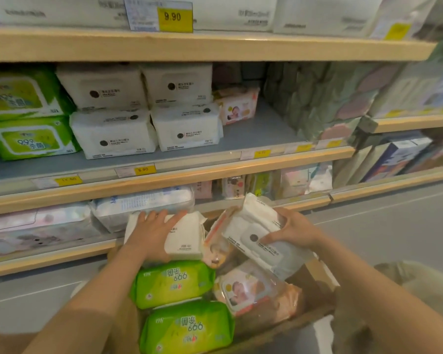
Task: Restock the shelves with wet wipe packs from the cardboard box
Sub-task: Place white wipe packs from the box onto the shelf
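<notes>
Pick-up step: right hand [296, 229] grips a white rectangular soft-plastic wipe pack [256, 235]; left hand [155, 232] lies spread on another white wipe pack [187, 237] in the brown cardboard box [315, 315]; next, lifting to the grey shelf [253, 134].

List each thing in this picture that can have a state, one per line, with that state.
Left hand: fingers flat on a white pack in the cardboard box.
Right hand: grips a tilted white pack, raised over the box.
Green packs: two, lying in the box.
Middle shelf: partly stocked, right side bare.
</notes>
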Demonstrator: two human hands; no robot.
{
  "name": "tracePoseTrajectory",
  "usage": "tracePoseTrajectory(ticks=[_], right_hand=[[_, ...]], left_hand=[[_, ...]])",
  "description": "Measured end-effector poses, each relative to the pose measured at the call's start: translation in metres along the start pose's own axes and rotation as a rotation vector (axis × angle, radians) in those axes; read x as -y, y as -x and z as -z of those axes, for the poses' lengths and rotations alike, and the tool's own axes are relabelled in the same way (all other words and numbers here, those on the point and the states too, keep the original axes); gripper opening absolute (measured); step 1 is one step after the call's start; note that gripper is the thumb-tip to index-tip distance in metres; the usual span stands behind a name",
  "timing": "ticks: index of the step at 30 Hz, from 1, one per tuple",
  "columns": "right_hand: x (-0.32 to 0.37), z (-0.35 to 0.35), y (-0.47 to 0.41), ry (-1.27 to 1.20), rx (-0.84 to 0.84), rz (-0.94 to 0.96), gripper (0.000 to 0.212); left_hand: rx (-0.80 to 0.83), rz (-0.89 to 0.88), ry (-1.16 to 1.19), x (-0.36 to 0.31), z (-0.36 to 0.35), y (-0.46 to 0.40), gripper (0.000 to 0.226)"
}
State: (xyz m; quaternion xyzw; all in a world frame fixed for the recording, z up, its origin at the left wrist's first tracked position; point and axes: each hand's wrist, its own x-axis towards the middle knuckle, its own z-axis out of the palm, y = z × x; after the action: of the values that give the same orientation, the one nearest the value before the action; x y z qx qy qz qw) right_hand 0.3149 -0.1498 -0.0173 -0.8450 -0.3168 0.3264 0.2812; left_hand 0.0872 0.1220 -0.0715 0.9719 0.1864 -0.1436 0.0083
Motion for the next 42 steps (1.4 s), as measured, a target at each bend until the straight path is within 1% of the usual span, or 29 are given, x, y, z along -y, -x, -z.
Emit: tracePoseTrajectory(ticks=[4, 6, 10, 14, 17, 19, 23, 26, 29, 31, 34, 36, 38, 42], right_hand=[[0.010, 0.001, 0.006, 0.082, -0.035, 0.029, 0.074], [0.022, 0.005, 0.010, 0.121, -0.047, 0.068, 0.073], [0.061, 0.013, 0.012, 0.153, -0.063, 0.122, 0.065], [0.112, 0.009, 0.002, 0.197, -0.127, 0.229, 0.062], [0.147, -0.001, -0.014, 0.225, -0.136, 0.293, 0.071], [0.173, -0.009, -0.028, 0.287, -0.146, 0.346, 0.077], [0.234, -0.022, -0.057, 0.380, -0.100, 0.446, 0.080], [0.285, -0.034, -0.087, 0.435, -0.086, 0.507, 0.087], [0.326, -0.055, -0.120, 0.513, -0.066, 0.515, 0.101], [0.347, -0.068, -0.140, 0.547, -0.029, 0.503, 0.100], [0.365, -0.085, -0.161, 0.619, 0.022, 0.478, 0.096], [0.371, -0.094, -0.169, 0.693, -0.010, 0.532, 0.098], [0.372, -0.103, -0.176, 0.757, -0.056, 0.604, 0.097], [0.365, -0.111, -0.189, 0.772, -0.098, 0.665, 0.094]], left_hand=[[-0.040, 0.050, 0.094, 0.000, 0.009, 0.022, 0.114], [-0.068, 0.077, 0.128, 0.005, 0.019, 0.039, 0.116], [-0.172, 0.133, 0.081, 0.029, 0.041, 0.070, 0.119], [-0.224, 0.246, 0.078, 0.058, 0.066, 0.105, 0.118], [-0.256, 0.318, 0.097, 0.082, 0.071, 0.125, 0.120], [-0.273, 0.360, 0.095, 0.098, 0.071, 0.133, 0.123], [-0.301, 0.404, 0.089, 0.131, 0.068, 0.146, 0.118], [-0.290, 0.437, 0.104, 0.152, 0.065, 0.147, 0.116], [-0.284, 0.459, 0.162, 0.165, 0.061, 0.140, 0.120], [-0.301, 0.449, 0.155, 0.170, 0.061, 0.134, 0.122], [-0.339, 0.439, 0.138, 0.176, 0.062, 0.126, 0.120], [-0.381, 0.440, 0.153, 0.181, 0.061, 0.123, 0.116], [-0.419, 0.442, 0.163, 0.185, 0.059, 0.122, 0.114], [-0.427, 0.445, 0.166, 0.185, 0.060, 0.121, 0.113]])
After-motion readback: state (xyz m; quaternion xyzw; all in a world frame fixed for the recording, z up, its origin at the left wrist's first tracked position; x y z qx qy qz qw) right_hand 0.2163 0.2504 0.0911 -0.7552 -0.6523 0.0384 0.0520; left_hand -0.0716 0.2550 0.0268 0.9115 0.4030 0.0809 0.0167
